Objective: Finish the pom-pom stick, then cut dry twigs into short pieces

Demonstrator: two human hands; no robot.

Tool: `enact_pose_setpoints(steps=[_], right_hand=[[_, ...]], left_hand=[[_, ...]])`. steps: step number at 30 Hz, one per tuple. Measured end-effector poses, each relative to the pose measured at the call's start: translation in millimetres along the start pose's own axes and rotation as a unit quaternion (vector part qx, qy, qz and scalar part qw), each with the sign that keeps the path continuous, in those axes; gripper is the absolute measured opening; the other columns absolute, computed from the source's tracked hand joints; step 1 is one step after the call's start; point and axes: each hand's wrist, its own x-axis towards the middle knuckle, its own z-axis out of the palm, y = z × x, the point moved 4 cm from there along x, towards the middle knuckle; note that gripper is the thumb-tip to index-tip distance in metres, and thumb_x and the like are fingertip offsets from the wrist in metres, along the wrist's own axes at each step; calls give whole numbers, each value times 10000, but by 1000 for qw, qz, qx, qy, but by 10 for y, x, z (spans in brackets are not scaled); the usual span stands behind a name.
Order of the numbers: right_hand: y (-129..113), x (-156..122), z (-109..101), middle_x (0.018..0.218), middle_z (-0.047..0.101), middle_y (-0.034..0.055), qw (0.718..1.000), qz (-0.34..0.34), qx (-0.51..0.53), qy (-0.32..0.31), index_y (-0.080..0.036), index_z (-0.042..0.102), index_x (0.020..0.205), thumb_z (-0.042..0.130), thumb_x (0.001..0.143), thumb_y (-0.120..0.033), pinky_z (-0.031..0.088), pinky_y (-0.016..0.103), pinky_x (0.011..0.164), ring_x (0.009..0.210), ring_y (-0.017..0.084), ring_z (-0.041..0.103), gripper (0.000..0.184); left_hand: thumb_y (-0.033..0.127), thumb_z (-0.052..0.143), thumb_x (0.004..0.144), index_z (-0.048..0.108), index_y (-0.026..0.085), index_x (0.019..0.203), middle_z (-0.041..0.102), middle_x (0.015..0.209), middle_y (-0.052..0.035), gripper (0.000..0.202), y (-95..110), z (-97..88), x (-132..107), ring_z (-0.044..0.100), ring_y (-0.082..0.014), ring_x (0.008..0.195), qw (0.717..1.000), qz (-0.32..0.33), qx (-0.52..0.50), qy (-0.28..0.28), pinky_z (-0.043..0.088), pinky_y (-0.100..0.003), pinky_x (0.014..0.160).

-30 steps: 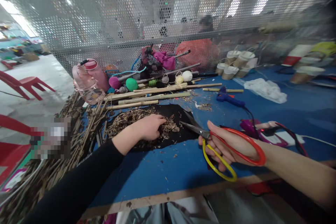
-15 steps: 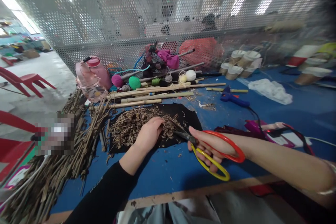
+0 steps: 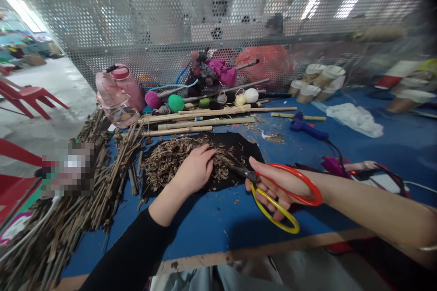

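Note:
My right hand (image 3: 271, 186) grips a pair of scissors (image 3: 309, 186) by its red and yellow handles, which stand apart. The dark blades point left into the right side of a pile of dry, brown, chopped plant bits (image 3: 164, 159). On top of that pile lies my left hand (image 3: 194, 168), palm down, its fingers apart and stretched over the bits close to the blade tips. The fingertips are partly hidden among the bits. Under the pile, a black cloth (image 3: 251, 148) is spread on the blue tabletop (image 3: 205, 227).
A heap of dry stalks (image 3: 85, 209) covers the left side. Bamboo sticks (image 3: 208, 124) and yarn balls (image 3: 176, 103) lie behind the cloth, beside a pink bottle (image 3: 128, 88). On the right are a blue glue gun (image 3: 309, 129), a crumpled white bag (image 3: 355, 118) and several cups (image 3: 309, 92).
My left hand's fingers have spread and stretched a little further over the pile. The scissors stay in my right hand in nearly the same place. The view has shifted slightly.

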Motion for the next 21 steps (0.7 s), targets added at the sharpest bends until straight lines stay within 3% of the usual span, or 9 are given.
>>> enact_pose_setpoints(steps=[5, 8, 15, 21], right_hand=[[45, -108, 83, 584, 495, -3, 999, 4, 23, -42, -175, 498, 842, 225, 715, -821, 508, 273, 464, 479, 112, 499, 713], [-2, -53, 130, 572, 499, -2, 998, 4, 27, -54, -173, 501, 849, 198, 719, -821, 512, 277, 468, 472, 112, 495, 727], [-191, 239, 119, 583, 518, 7, 999, 4, 22, -34, -166, 495, 853, 181, 707, -832, 521, 282, 477, 500, 119, 520, 750], [-198, 392, 106, 510, 442, -37, 999, -51, -5, -14, -170, 504, 834, 268, 694, -833, 412, 185, 339, 401, 76, 409, 718]], left_hand=[[267, 507, 848, 554, 137, 1203, 559, 1242, -121, 381, 32, -40, -78, 487, -232, 1172, 995, -49, -25, 87, 396, -394, 1027], [274, 481, 871, 619, 163, 1097, 609, 1176, -107, 288, 40, -54, -67, 520, -234, 1134, 989, -71, -31, 124, 403, -432, 1011], [167, 560, 816, 665, 170, 925, 696, 930, -57, 152, -36, 84, -37, 628, -190, 871, 991, -73, -76, 87, 506, -335, 830], [85, 587, 775, 650, 174, 845, 651, 874, -44, 130, -10, 67, -62, 602, -159, 844, 986, -53, -118, 102, 501, -300, 801]])
